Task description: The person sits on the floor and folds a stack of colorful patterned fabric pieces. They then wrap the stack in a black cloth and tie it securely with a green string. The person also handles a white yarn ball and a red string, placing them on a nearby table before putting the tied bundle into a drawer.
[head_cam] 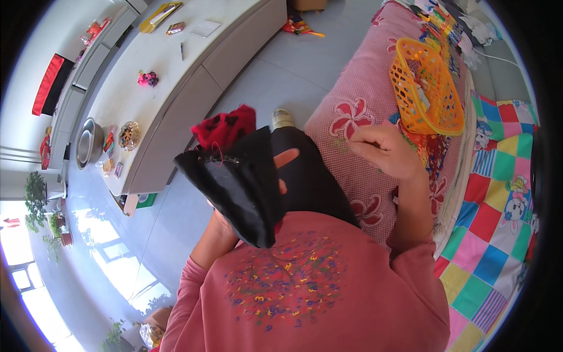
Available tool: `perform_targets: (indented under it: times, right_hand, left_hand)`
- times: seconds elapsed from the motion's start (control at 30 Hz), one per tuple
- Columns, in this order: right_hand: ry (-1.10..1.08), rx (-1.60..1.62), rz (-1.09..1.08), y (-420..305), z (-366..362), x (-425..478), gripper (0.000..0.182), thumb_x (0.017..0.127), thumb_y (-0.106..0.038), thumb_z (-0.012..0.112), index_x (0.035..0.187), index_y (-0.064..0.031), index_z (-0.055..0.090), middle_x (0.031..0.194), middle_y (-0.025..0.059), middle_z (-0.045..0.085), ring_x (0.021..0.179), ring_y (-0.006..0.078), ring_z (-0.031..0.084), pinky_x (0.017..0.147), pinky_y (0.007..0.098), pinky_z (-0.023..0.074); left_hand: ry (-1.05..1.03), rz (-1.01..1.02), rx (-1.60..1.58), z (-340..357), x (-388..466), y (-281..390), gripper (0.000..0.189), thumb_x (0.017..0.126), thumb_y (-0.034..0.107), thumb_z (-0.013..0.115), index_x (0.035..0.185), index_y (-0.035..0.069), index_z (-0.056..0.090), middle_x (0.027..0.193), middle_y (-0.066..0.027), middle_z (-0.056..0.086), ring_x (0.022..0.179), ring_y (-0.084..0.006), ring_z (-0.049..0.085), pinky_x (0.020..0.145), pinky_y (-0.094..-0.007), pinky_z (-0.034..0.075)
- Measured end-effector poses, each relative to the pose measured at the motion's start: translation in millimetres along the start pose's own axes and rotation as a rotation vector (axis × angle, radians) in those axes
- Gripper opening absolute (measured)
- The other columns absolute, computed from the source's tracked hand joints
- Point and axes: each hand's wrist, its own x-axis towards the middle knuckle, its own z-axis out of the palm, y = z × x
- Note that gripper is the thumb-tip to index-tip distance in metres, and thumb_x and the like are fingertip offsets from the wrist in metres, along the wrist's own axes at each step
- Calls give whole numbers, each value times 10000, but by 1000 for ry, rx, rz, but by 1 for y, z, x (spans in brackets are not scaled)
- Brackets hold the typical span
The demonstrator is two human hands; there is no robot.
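Observation:
My left hand [286, 158] holds a black fabric piece [242, 189] from behind, with fingertips showing at its right side. A red cloth part with black spots [228, 125] sticks out at the top of the piece. A loop of thin red thread [217, 154] lies at the edge between red and black. Raised to the right, over the sofa cover, is my right hand [387, 149], its thumb and fingers drawn together. Whether a needle or thread is pinched there cannot be seen.
An orange plastic basket [398, 94] rests on the pink sofa cover [343, 83] beside colourful material. Across the floor, a long white-topped cabinet [162, 105] bears a glass dish [129, 135], a pen [181, 51] and a pink-black bundle [148, 78]. A patchwork cover [488, 215] lies at right.

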Motion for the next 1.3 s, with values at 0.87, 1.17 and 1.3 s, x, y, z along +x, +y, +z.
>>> perform_targets:
  times: [0.87,1.17,1.3]
  right_hand:
    - [-108,-193,-283,-116,30,88,91,775,20,562,847,20,618,745,93,647,689,176,620,647,287,481]
    - [93,341,223,-88,50,150,147,773,17,516,881,-12,610,868,60,647,507,25,351,411,187,268]
    - [35,423,185,-95,51,151,125,789,11,532,885,-6,610,855,74,646,509,30,358,414,190,270]
  left_hand:
    - [503,-210,1370,-2,39,12,776,465,131,841,1155,-33,526,1031,-107,635,975,-212,608,885,-317,473]
    - [517,-211,2238,-15,38,-26,872,498,376,787,1205,-13,456,1123,-208,557,1033,-335,569,877,-390,469]
    - [499,-229,2290,-14,38,-33,883,487,372,811,1204,-12,468,1066,-219,574,1001,-363,567,865,-399,467]
